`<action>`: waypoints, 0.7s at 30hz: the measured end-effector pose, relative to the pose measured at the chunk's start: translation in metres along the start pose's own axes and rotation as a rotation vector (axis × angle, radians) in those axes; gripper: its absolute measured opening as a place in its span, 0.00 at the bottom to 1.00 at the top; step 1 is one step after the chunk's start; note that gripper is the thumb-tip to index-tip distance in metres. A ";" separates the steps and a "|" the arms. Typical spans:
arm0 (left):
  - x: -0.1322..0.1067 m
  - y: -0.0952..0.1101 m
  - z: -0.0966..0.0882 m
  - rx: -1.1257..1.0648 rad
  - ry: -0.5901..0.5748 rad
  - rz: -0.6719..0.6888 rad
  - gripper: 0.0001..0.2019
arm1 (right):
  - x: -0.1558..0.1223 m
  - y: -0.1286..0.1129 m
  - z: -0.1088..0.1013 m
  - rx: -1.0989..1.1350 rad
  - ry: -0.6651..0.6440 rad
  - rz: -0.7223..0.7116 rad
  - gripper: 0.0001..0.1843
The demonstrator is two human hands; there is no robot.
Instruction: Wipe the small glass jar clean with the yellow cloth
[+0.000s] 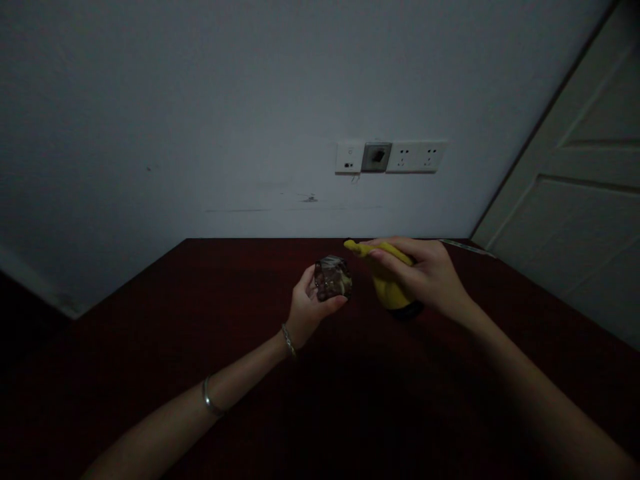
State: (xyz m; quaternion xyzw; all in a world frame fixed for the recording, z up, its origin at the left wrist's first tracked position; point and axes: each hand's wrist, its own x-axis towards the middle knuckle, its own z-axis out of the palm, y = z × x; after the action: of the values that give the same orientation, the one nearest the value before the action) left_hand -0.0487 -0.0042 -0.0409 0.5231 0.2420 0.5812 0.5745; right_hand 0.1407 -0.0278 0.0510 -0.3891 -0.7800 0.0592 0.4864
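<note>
My left hand (pixel 311 308) is closed around a small clear faceted glass (pixel 333 278), held above the dark red table (pixel 200 347) with its mouth turned toward the right. My right hand (pixel 430 277) grips a yellow spray bottle (pixel 387 288) by its trigger head, the nozzle pointing left at the glass from a short gap away. The bottle's dark lower part sits near the tabletop. Two bracelets ring my left wrist and forearm.
A white wall rises behind the table, with a strip of sockets and a switch (pixel 390 157) above the far edge. A pale panelled door (pixel 585 193) stands at the right. The room is dim.
</note>
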 end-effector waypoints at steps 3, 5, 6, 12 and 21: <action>-0.004 -0.003 0.007 -0.013 -0.005 0.005 0.35 | -0.002 0.005 0.011 0.051 0.052 0.000 0.11; -0.004 -0.004 0.011 -0.027 0.006 0.009 0.34 | -0.004 0.007 0.017 0.092 0.025 -0.008 0.11; -0.004 -0.004 0.013 -0.035 0.013 0.010 0.34 | -0.004 0.007 0.020 0.110 0.010 -0.017 0.11; -0.005 0.000 0.017 -0.054 0.034 0.033 0.30 | -0.008 0.005 0.023 0.081 0.025 -0.187 0.11; -0.006 0.008 0.025 -0.133 0.087 0.033 0.27 | -0.007 -0.008 0.022 0.002 0.046 -0.363 0.12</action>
State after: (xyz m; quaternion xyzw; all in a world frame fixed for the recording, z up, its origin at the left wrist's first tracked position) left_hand -0.0316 -0.0200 -0.0272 0.4618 0.2190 0.6276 0.5873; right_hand 0.1200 -0.0320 0.0385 -0.2425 -0.8262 -0.0377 0.5072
